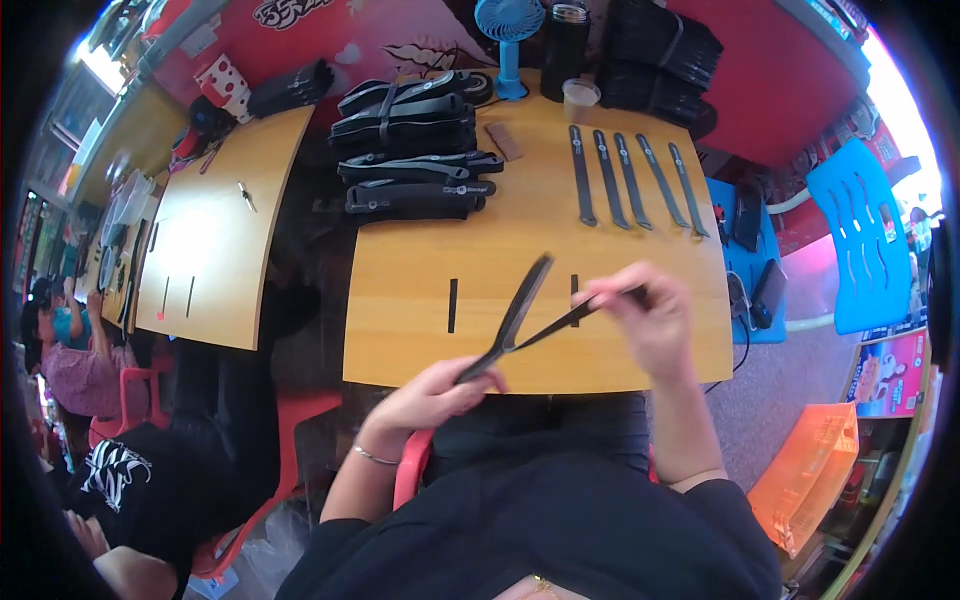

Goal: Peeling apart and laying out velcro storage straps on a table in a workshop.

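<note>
A long dark strap point(522, 300) is stretched between my two hands above the near part of the table. My left hand point(438, 392) has its fingers closed around its lower end. One length of the strap stands up from there, and another runs across to my right hand point(648, 310), which pinches it. Beyond my hands, several grey-black straps point(625, 180) lie side by side on the wooden table point(420, 345). Bundled stacks of similar straps point(405, 135) sit at the table's back left. Short black strips point(453, 306) mark the tabletop, one partly behind the held strap.
A blue fan point(509, 45), a dark bottle point(566, 50), a clear cup point(580, 98) and black bundles point(660, 60) line the back. A blue chair point(862, 240) and an orange crate point(806, 478) stand right. Another table point(215, 215) and people point(150, 480) are left.
</note>
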{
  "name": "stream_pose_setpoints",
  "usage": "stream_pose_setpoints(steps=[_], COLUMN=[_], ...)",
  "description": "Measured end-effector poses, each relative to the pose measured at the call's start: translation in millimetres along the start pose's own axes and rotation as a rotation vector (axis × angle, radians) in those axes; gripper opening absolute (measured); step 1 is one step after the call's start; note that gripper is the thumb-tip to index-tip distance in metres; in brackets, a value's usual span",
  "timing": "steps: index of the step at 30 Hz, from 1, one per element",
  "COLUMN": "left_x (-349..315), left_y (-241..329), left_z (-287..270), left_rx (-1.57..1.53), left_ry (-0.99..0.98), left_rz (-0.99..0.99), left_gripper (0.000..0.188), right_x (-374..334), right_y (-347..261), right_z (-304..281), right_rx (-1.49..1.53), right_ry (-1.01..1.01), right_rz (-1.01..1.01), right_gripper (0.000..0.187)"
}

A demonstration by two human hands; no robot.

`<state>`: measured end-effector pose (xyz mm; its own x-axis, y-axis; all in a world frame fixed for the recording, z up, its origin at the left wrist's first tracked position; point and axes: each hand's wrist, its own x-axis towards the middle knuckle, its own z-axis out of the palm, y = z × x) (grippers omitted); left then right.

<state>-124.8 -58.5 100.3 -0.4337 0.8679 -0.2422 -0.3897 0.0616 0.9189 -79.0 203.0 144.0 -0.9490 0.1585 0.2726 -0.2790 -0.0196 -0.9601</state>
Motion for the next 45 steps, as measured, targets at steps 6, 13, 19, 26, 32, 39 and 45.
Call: stream_pose_setpoints(steps=[6, 13, 19, 26, 32, 39, 45], left_x=[-61, -98, -55, -17, -2, 19, 38], left_y=[-7, -40, -28, -21, -12, -8, -7], left_z=[-59, -84, -73, -57, -42, -33, -17], left_rx=[0.183, -0.175, -0.555, -0.608, -0.533, -0.645, -0.505], left_ry=[0.100, 0.447, 0.361, 0.366, 0.448, 0.418, 0.468], left_rz=[-0.207, -0.082, 0.164, 0.228, 0.282, 0.400, 0.485], left_gripper=[0.013, 0.019, 0.030, 0.029, 0.034, 0.036, 0.038], right_x=[42, 105, 129, 121, 120, 119, 81], right_y=[-6, 27, 68, 116, 121, 116, 50], right_z=[-46, -57, -40, -43, -43, -44, -1], right_rx=[-0.145, -0.449, -0.901, -1.224, -1.269, -1.341, -1.001], right_ry=[0.096, 0.254, 0.191, -0.219, -0.299, -0.282, -0.207], right_rz=[-0.151, -0.274, -0.448, -0.276, -0.231, -0.261, -0.141], right_gripper=[0.006, 0.009, 0.012, 0.018, 0.024, 0.035, 0.031])
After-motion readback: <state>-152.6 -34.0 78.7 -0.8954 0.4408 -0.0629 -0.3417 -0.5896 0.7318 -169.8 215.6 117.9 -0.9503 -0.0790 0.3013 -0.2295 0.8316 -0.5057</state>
